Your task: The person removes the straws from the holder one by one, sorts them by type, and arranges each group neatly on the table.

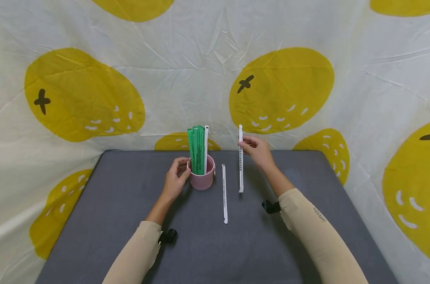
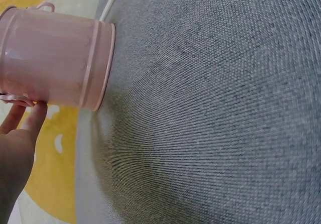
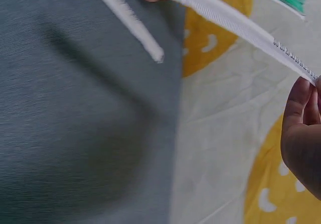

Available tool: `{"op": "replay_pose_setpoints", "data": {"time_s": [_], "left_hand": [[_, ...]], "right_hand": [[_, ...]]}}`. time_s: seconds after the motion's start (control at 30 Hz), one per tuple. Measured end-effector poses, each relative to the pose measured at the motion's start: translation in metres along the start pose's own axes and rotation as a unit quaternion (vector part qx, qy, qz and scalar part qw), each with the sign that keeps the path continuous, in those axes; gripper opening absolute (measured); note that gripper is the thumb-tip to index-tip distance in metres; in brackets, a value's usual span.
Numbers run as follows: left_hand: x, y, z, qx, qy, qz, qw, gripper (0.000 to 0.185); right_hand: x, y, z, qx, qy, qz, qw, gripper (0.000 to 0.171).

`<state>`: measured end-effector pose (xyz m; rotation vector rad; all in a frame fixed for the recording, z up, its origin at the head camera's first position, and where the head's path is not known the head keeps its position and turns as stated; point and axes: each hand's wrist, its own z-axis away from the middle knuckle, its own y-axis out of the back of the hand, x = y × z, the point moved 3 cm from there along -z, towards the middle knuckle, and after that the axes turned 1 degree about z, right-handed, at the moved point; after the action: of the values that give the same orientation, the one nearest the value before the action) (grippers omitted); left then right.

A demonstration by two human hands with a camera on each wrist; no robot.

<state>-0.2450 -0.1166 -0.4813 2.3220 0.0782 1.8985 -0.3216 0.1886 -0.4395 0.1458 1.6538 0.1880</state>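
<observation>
A small pink metal bucket (image 1: 201,182) stands on the dark table, holding several green paper-wrapped sticks (image 1: 197,152) and one white wrapped straw (image 1: 205,152). My left hand (image 1: 174,180) grips its left side, thumb in front; in the left wrist view fingertips (image 2: 36,118) meet the bucket (image 2: 50,58) beside its handle lug. To the right of the bucket, my right hand (image 1: 258,152) pinches a white paper-wrapped straw (image 1: 241,169) by its upper half and holds it upright. Another white wrapped straw (image 1: 224,195) lies on the table between bucket and right hand.
The grey table (image 1: 129,205) ends just behind the bucket, against a white cloth (image 1: 186,94) printed with yellow fruit. Black wrist cameras (image 1: 168,236) project inward from both beige sleeves (image 1: 317,228), above the tabletop.
</observation>
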Motion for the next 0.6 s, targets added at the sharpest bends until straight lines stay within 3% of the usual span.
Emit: {"op": "replay_pose_setpoints", "data": {"time_s": [0.33, 0.6], "left_hand": [[0.002, 0.001, 0.001, -0.009, 0.006, 0.001, 0.9999, 0.041], [0.003, 0.001, 0.002, -0.018, 0.003, -0.004, 0.9998, 0.044]], "right_hand": [[0.042, -0.002, 0.016, -0.03, -0.055, 0.028, 0.998, 0.04], [0.07, -0.009, 0.024, -0.055, -0.093, -0.001, 0.994, 0.04]]}}
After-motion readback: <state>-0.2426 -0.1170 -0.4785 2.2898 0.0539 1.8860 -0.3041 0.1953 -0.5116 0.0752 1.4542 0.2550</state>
